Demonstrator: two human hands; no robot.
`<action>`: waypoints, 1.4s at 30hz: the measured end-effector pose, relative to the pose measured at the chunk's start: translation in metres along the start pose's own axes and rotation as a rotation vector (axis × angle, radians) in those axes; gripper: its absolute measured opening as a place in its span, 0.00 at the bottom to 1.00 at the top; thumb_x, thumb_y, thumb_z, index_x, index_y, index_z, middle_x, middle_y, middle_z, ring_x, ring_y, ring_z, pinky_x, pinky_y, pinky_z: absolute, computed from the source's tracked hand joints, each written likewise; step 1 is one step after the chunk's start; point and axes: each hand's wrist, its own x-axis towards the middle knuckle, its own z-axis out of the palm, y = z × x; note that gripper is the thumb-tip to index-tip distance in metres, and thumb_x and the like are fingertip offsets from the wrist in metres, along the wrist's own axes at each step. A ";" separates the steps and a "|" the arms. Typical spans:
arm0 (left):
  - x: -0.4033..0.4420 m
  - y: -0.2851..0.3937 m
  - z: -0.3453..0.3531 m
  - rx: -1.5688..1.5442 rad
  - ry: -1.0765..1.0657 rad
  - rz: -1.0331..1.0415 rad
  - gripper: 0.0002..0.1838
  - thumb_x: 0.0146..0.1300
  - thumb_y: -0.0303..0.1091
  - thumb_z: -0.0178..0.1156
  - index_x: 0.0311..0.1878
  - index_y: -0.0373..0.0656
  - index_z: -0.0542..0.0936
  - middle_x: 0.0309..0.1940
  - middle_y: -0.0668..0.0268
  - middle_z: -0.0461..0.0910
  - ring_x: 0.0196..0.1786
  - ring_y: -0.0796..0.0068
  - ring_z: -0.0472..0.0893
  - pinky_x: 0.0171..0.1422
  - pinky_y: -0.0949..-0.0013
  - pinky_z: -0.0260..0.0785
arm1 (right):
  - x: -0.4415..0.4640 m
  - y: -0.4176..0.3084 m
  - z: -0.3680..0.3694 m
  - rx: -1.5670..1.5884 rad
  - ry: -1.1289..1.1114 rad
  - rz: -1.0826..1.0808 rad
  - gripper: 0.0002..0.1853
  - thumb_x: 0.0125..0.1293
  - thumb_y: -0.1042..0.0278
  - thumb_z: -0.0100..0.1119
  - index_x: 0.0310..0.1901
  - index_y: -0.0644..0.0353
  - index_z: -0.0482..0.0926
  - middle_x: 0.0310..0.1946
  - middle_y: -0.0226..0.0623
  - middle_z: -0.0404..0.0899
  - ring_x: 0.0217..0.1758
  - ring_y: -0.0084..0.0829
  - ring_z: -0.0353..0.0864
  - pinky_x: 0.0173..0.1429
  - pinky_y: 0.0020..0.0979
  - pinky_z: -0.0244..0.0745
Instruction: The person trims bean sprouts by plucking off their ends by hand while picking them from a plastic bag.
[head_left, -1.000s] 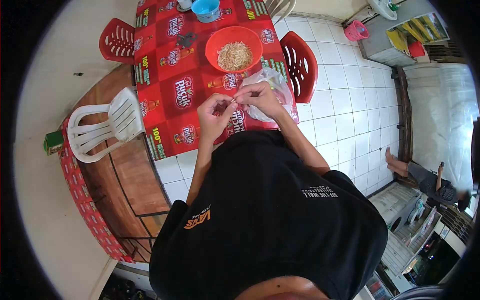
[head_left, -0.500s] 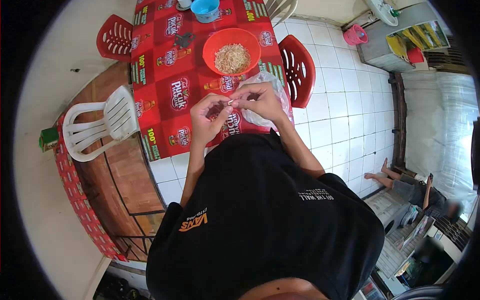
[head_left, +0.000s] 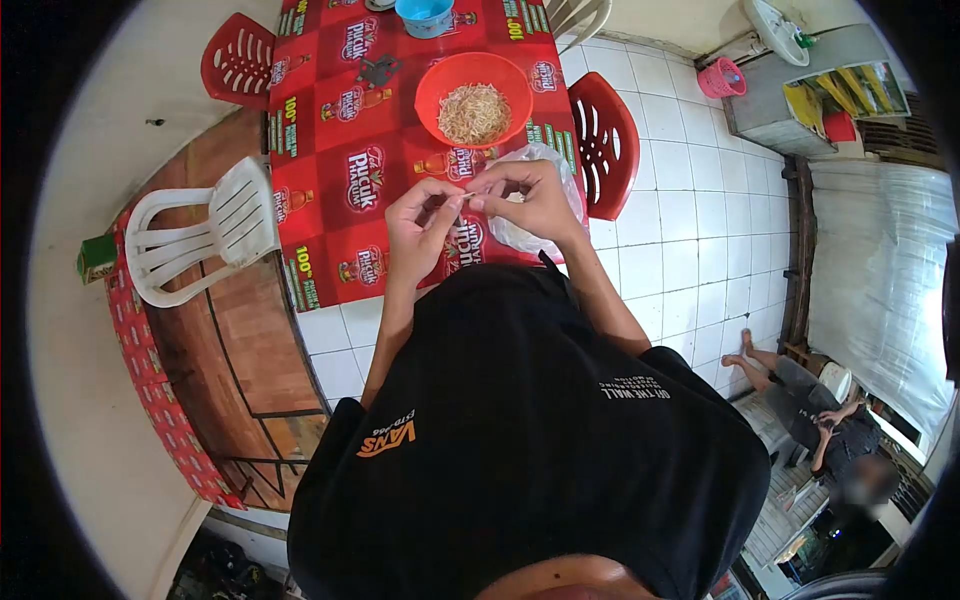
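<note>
My left hand [head_left: 420, 222] and my right hand [head_left: 532, 203] meet fingertip to fingertip above the red patterned tablecloth [head_left: 335, 235]. Between them is one small, thin, pale piece [head_left: 467, 196], pinched by both; its exact kind is too small to tell. Just beyond my hands stands an orange-red bowl [head_left: 430, 97] holding a heap of thin pale strands [head_left: 474, 113]. A translucent white plastic bag [head_left: 545, 156] lies beside and partly under my right hand, its contents mostly hidden.
Farther along the table are a blue container [head_left: 425, 18] and a dark object [head_left: 379, 70]. Red chairs [head_left: 606, 140] flank the table, and a white chair [head_left: 240, 215] stands at the left. A person [head_left: 800, 400] is at the far right.
My hands stay together at the small piece, with the fingers slightly shifted. The view has moved a little. The person at the right has changed posture and brought both hands together.
</note>
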 end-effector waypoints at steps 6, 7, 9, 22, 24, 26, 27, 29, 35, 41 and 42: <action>0.001 0.006 0.001 0.063 0.005 -0.026 0.04 0.71 0.26 0.63 0.44 0.36 0.82 0.31 0.71 0.82 0.27 0.89 0.76 0.29 0.82 0.69 | 0.003 0.004 -0.003 -0.074 -0.065 0.022 0.04 0.63 0.74 0.70 0.37 0.63 0.85 0.29 0.25 0.82 0.31 0.14 0.79 0.36 0.20 0.71; 0.002 0.005 0.000 0.064 0.006 -0.019 0.04 0.71 0.27 0.63 0.44 0.36 0.82 0.31 0.70 0.82 0.27 0.89 0.76 0.29 0.82 0.69 | 0.004 0.005 -0.002 -0.042 -0.075 0.035 0.04 0.64 0.74 0.69 0.37 0.63 0.84 0.29 0.25 0.81 0.31 0.15 0.78 0.35 0.20 0.71; 0.002 0.002 -0.001 0.044 0.003 -0.005 0.05 0.71 0.27 0.63 0.44 0.37 0.82 0.31 0.70 0.82 0.27 0.89 0.76 0.30 0.81 0.69 | 0.004 0.009 0.001 0.019 -0.094 0.065 0.04 0.65 0.75 0.67 0.38 0.64 0.82 0.28 0.25 0.79 0.29 0.16 0.77 0.35 0.21 0.71; 0.000 -0.005 -0.012 -0.100 0.063 -0.037 0.05 0.68 0.24 0.64 0.45 0.35 0.83 0.36 0.67 0.85 0.33 0.85 0.80 0.37 0.79 0.73 | 0.005 0.021 0.026 0.484 -0.074 0.196 0.04 0.73 0.72 0.55 0.39 0.61 0.78 0.27 0.23 0.76 0.25 0.14 0.72 0.30 0.21 0.67; -0.002 -0.005 -0.014 -0.073 0.073 -0.027 0.05 0.66 0.22 0.65 0.44 0.34 0.83 0.36 0.66 0.85 0.34 0.84 0.81 0.39 0.79 0.74 | 0.005 0.016 0.027 0.523 -0.083 0.219 0.05 0.74 0.71 0.55 0.39 0.61 0.78 0.27 0.24 0.76 0.25 0.14 0.72 0.30 0.21 0.67; -0.003 -0.001 -0.013 -0.037 0.084 -0.040 0.05 0.65 0.21 0.65 0.43 0.33 0.83 0.36 0.65 0.86 0.36 0.84 0.82 0.41 0.79 0.74 | 0.005 0.015 0.029 0.557 -0.077 0.225 0.05 0.74 0.71 0.55 0.39 0.61 0.78 0.27 0.23 0.76 0.25 0.14 0.72 0.30 0.21 0.68; -0.002 -0.001 -0.012 -0.038 0.096 -0.036 0.05 0.64 0.21 0.66 0.43 0.33 0.83 0.36 0.65 0.86 0.37 0.83 0.82 0.42 0.79 0.75 | 0.005 0.015 0.029 0.573 -0.072 0.227 0.06 0.75 0.71 0.55 0.39 0.61 0.78 0.27 0.23 0.76 0.25 0.14 0.72 0.30 0.21 0.68; -0.002 0.000 -0.011 -0.042 0.119 -0.029 0.06 0.64 0.20 0.66 0.43 0.33 0.84 0.35 0.65 0.86 0.38 0.83 0.83 0.44 0.78 0.75 | 0.005 0.017 0.028 0.526 -0.089 0.241 0.06 0.74 0.70 0.56 0.39 0.61 0.79 0.27 0.23 0.77 0.25 0.13 0.72 0.30 0.20 0.68; -0.002 -0.004 -0.012 0.009 0.111 0.009 0.05 0.63 0.20 0.67 0.42 0.33 0.85 0.35 0.66 0.85 0.36 0.85 0.81 0.40 0.79 0.72 | 0.007 0.016 0.026 0.334 -0.092 0.209 0.05 0.72 0.70 0.60 0.40 0.63 0.82 0.29 0.24 0.79 0.27 0.13 0.74 0.31 0.20 0.69; -0.001 -0.002 -0.009 0.049 0.089 0.031 0.04 0.67 0.20 0.64 0.43 0.32 0.85 0.34 0.64 0.84 0.35 0.81 0.80 0.41 0.76 0.72 | 0.007 0.011 0.022 0.221 -0.055 0.201 0.03 0.69 0.73 0.65 0.40 0.64 0.83 0.31 0.24 0.81 0.28 0.13 0.75 0.32 0.19 0.69; -0.001 -0.002 -0.009 0.047 0.078 0.018 0.04 0.67 0.21 0.63 0.43 0.32 0.85 0.35 0.65 0.84 0.35 0.81 0.80 0.41 0.76 0.73 | 0.007 0.011 0.022 0.203 -0.050 0.197 0.04 0.68 0.74 0.66 0.40 0.64 0.84 0.31 0.24 0.81 0.28 0.13 0.75 0.32 0.19 0.69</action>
